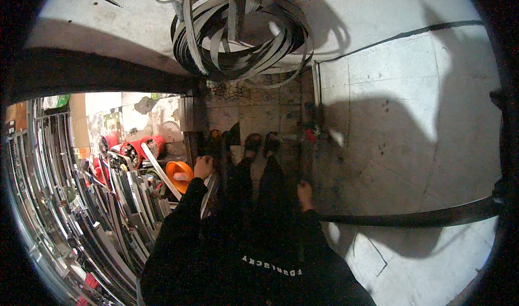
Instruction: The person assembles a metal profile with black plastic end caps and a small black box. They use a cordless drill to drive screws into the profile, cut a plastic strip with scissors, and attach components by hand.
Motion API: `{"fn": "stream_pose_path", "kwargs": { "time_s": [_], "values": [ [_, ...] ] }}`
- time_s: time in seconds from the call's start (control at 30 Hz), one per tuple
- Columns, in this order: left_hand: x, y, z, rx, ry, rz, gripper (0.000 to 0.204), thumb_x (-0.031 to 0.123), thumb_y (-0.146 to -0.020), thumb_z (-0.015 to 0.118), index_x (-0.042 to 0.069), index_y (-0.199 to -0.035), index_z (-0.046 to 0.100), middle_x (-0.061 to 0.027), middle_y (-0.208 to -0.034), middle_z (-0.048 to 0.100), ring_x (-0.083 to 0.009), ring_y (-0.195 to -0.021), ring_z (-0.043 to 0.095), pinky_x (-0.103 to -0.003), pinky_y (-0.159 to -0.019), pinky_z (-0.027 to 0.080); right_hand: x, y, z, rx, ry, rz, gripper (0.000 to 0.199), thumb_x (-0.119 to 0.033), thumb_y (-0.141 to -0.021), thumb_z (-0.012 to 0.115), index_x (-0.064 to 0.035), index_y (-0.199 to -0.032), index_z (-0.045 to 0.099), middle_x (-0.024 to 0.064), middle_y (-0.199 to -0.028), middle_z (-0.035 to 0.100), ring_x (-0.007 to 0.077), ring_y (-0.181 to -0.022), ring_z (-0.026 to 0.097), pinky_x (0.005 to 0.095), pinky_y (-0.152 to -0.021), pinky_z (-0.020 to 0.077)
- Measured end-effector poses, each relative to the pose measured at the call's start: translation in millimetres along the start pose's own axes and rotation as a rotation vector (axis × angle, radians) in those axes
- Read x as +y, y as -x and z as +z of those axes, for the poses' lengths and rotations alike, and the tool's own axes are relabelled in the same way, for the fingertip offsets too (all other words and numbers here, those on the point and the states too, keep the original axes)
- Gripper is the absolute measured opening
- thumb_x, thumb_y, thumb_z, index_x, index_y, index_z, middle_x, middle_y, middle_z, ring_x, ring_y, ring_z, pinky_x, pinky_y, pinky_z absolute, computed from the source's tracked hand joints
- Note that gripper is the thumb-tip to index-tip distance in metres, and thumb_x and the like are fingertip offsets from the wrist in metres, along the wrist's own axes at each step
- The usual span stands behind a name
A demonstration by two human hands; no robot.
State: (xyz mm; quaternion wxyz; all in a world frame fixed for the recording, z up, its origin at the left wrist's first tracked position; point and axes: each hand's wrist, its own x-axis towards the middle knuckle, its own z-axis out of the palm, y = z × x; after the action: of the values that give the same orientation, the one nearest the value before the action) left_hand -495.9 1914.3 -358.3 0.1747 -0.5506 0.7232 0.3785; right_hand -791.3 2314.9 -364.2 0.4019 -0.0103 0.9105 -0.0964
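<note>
My left hand (203, 167) hangs beside the doorway edge, its fingers curled in, and no object shows in it. Close by it, beyond the edge, lies an orange bowl-like container (178, 177) with something pale inside. A pale strip (208, 199) shows just below this hand, apart from the fingers as far as I can see. My right hand (305, 194) is lowered at my other side with the fingers bent inward and nothing visible in them. It is nearest the pale wall panel (378, 171). Dim light hides the finer finger detail.
Many long metal-looking profiles (102, 219) stand packed at the left, with red baskets (141, 148) behind them. A coil of flat grey strips (248, 41) hangs ahead. My shoes (262, 142) are on a dark tiled floor (259, 106). A dark beam (97, 71) crosses the upper left.
</note>
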Motion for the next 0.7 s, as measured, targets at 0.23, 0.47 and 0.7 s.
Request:
{"fn": "stream_pose_path", "kwargs": {
  "time_s": [0.23,0.47,0.7],
  "values": [
    [-18,4,35,-0.014,-0.171,0.168,0.038,0.038,-0.100,0.053,0.011,-0.124,0.066,-0.0205,-0.133,0.054,-0.0411,-0.112,0.060,-0.050,-0.094,0.050,31,-13,-14,-0.087,-0.070,-0.032,0.058,-0.036,-0.094,0.064,0.0013,-0.137,0.052,0.0248,-0.132,0.059,0.0417,-0.119,0.059,0.0509,-0.100,0.0487],
    [1,38,57,0.108,0.067,-0.009,0.039,0.036,-0.100,0.055,0.009,-0.125,0.065,-0.0234,-0.128,0.056,-0.0423,-0.117,0.056,-0.049,-0.096,0.049,12,-51,-42,-0.016,-0.100,-0.157,0.052,-0.029,-0.094,0.062,0.0026,-0.134,0.054,0.0269,-0.127,0.061,0.0435,-0.113,0.061,0.0507,-0.100,0.0459],
    [34,144,129,0.178,0.345,-0.077,0.034,0.030,-0.103,0.053,0.004,-0.123,0.063,-0.0220,-0.119,0.057,-0.0412,-0.112,0.055,-0.049,-0.095,0.046,-116,-98,-104,0.290,0.084,-0.532,0.036,-0.022,-0.094,0.062,0.0053,-0.118,0.060,0.0280,-0.110,0.065,0.0466,-0.097,0.063,0.0512,-0.085,0.0510]
  ]
}}
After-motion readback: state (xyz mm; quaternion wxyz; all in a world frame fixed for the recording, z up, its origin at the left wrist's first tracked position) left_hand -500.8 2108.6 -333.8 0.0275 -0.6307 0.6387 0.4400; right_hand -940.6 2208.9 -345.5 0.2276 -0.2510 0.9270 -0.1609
